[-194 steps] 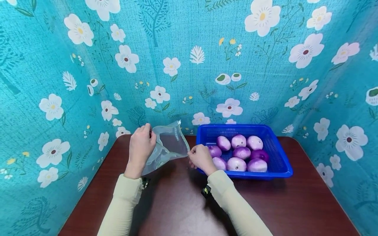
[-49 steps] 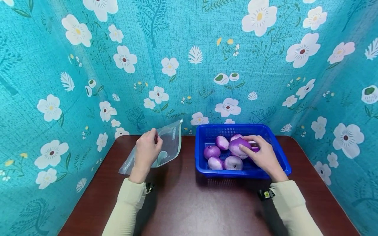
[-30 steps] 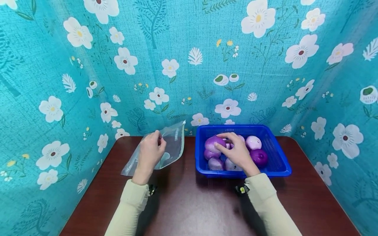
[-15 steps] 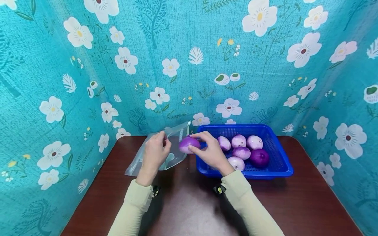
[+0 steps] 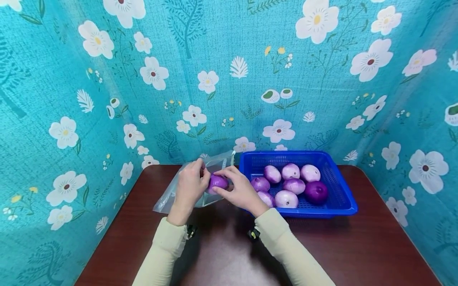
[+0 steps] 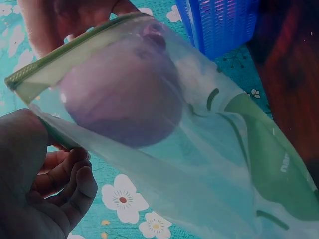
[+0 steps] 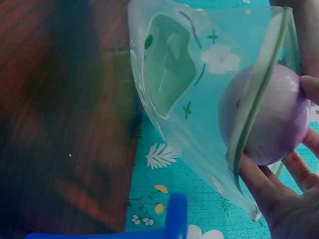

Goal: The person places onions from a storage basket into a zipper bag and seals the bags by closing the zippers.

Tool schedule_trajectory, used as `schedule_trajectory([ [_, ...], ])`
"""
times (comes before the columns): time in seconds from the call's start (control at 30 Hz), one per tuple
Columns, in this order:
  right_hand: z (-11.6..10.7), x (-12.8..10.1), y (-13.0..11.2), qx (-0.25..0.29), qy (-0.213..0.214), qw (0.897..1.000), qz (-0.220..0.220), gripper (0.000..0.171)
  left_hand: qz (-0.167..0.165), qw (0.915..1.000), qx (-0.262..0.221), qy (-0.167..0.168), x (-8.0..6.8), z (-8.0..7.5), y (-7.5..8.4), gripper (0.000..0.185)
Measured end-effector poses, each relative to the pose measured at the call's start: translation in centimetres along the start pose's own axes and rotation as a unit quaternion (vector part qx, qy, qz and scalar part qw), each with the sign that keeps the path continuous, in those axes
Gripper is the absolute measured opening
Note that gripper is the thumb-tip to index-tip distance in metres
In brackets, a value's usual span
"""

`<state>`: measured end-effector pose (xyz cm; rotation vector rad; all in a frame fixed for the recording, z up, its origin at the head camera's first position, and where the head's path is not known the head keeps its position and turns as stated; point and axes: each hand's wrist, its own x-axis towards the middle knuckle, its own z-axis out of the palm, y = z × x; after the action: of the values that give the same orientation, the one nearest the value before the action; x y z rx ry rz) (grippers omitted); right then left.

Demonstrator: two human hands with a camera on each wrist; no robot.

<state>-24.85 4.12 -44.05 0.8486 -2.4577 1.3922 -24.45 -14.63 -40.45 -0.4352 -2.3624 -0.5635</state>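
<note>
A clear zip bag (image 5: 166, 198) with green printing hangs slanted over the left half of the table. My left hand (image 5: 191, 182) pinches one side of its mouth between thumb and fingers. In my right hand (image 5: 241, 190) is a peeled purple onion (image 5: 217, 182), gripped by thumb and fingertips. Part of that onion is inside the bag's mouth: the right wrist view shows the zip edge (image 7: 259, 99) crossing in front of it. The left wrist view shows the onion (image 6: 124, 94) through the clear film.
Just right of the hands, a blue plastic basket (image 5: 345, 198) with slotted walls holds several purple-and-white onions (image 5: 294, 186). Both stand on a dark red-brown table (image 5: 222, 254). A turquoise flowered cloth (image 5: 236, 99) surrounds the table at the back and sides.
Earlier both hands held the bag's mouth. My right hand then took an onion from the basket and carried it left, partly into the bag. My left hand stayed on the bag, shifting slightly right.
</note>
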Motion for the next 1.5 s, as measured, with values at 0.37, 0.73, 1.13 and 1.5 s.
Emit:
schedule_trajectory([
  [0.37,0.1,-0.5,-0.2,-0.081,-0.064,0.995,0.003,0.045,0.01,0.9998,-0.005,0.018,0.4,0.0,-0.1,0.014],
  [0.73,0.1,-0.8,0.2,-0.087,-0.096,0.992,0.013,0.047,-0.006,0.9999,-0.004,0.012,0.7,-0.2,-0.1,0.017],
  [1.13,-0.1,-1.5,0.7,-0.055,-0.071,0.996,-0.001,0.046,-0.006,0.9999,-0.009,0.011,0.3,-0.2,-0.1,0.018],
  [1.5,-1.6,-2.2,0.6,-0.01,-0.064,0.998,0.015,0.04,-0.025,0.9997,-0.008,-0.002,0.4,-0.6,0.2,0.016],
])
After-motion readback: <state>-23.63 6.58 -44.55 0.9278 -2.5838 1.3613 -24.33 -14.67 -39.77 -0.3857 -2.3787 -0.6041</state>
